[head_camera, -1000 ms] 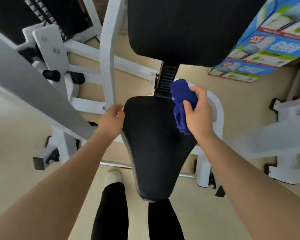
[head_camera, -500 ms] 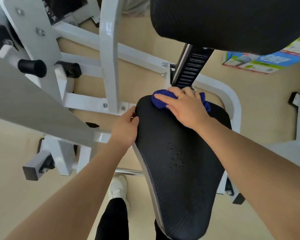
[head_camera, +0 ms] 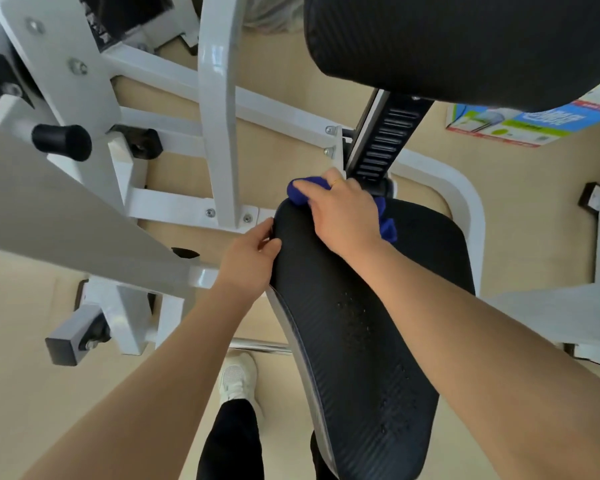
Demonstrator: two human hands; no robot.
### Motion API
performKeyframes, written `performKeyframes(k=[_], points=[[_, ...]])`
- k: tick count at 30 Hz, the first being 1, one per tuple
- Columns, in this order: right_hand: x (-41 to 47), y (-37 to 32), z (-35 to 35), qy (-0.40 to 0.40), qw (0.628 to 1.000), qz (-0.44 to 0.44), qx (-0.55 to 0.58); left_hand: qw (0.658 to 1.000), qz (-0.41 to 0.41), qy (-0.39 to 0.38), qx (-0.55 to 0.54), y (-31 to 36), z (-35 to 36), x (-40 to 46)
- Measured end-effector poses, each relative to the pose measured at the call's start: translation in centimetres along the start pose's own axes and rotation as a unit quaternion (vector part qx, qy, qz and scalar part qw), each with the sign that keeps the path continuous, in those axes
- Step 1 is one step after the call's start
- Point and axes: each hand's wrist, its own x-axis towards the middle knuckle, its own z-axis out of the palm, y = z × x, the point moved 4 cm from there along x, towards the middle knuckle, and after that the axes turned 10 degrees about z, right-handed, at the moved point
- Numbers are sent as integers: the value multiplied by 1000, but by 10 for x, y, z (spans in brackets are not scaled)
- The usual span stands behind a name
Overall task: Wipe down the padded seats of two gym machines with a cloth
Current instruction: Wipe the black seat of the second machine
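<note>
head view: right hand [head_camera: 347, 216] presses the cloth [head_camera: 300, 192] flat on the seat's [head_camera: 357, 341] far end, left hand [head_camera: 248, 258] grips its left edge; advise wiping in overlapping strokes toward the near tip with even pressure.

We see blue cloth [head_camera: 300, 192] mostly hidden under right hand [head_camera: 345, 216]. Backrest pad [head_camera: 465, 46] cut off at top and right edges. Printed box [head_camera: 520, 128] text unreadable; seat [head_camera: 361, 341] partly covered by right forearm.

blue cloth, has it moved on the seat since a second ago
Yes. The blue cloth went from the seat's right rear edge to its rear left corner, left of the slotted post, under the right hand.
</note>
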Motion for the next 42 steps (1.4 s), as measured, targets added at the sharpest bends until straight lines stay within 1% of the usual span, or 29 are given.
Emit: performKeyframes(k=[1, 2, 3, 6, 8, 9, 11, 13, 14, 16, 19, 21, 22, 23, 25, 26, 28, 30, 33, 35, 36, 37, 39, 40, 41, 42], points=[[1, -1, -1, -8, 1000, 23, 19, 1000, 3, 2, 6, -1, 1, 0], [-4, -5, -1, -20, 999, 22, 32, 1000, 5, 7, 11, -1, 2, 0], [-14, -8, -1, -31, 999, -5, 32, 1000, 9, 12, 11, -1, 2, -1], [-52, -11, -9, -84, 983, -149, 60, 999, 39, 22, 23, 3, 5, -4], [-48, -2, -12, -119, 974, -185, 59, 998, 41, 36, 38, 3, 5, -6], [-37, 4, -10, -104, 978, -180, 31, 997, 41, 41, 40, 2, 5, -5], [-10, 12, -7, -44, 992, -117, 2, 997, 44, 42, 44, 0, 7, -5], [6, 16, -4, 6, 999, -30, 29, 997, 45, 32, 53, 1, 8, -6], [6, 16, -2, 11, 999, -7, 49, 997, 40, 27, 59, 0, 8, -6], [-8, 15, -1, -10, 997, -17, 74, 997, 28, 15, 74, -2, 7, -6], [-47, 17, -8, -61, 992, -80, 81, 996, 15, 17, 91, -2, 8, -3], [-61, 21, -10, -98, 985, -127, 56, 994, 19, 25, 107, -1, 7, -2], [-58, 25, -10, -96, 985, -139, 34, 993, 22, 30, 113, 0, 7, -2], [-49, 31, -10, -75, 988, -132, 12, 992, 23, 31, 119, 1, 8, -4], [-26, 47, -11, -25, 999, -45, -13, 989, 32, 21, 141, 6, 10, -6], [-20, 50, -9, -12, 1000, -7, -11, 986, 42, 24, 157, 8, 10, -6], [-22, 44, -6, -10, 999, 30, 10, 974, 65, 38, 212, 12, 11, -6], [-42, 34, -6, -24, 999, 24, 33, 961, 80, 61, 256, 20, 13, -6], [-81, 17, -11, -55, 996, -62, 29, 950, 85, 86, 286, 37, 13, -7], [-75, 28, -14, -70, 992, -101, 8, 947, 81, 83, 301, 43, 16, -8], [-63, 40, -15, -60, 994, -95, -8, 945, 79, 78, 309, 43, 19, -9], [-47, 53, -15, -44, 997, -67, -23, 943, 75, 73, 316, 41, 21, -10], [-18, 79, -13, -14, 999, 28, -21, 940, 68, 66, 329, 37, 24, -13], [-11, 83, -11, -12, 998, 60, -14, 936, 71, 64, 339, 36, 24, -13], [-11, 82, -10, -14, 997, 70, -10, 931, 76, 60, 352, 36, 25, -13], [-17, 78, -9, -18, 998, 61, -7, 926, 79, 54, 365, 38, 26, -12]])
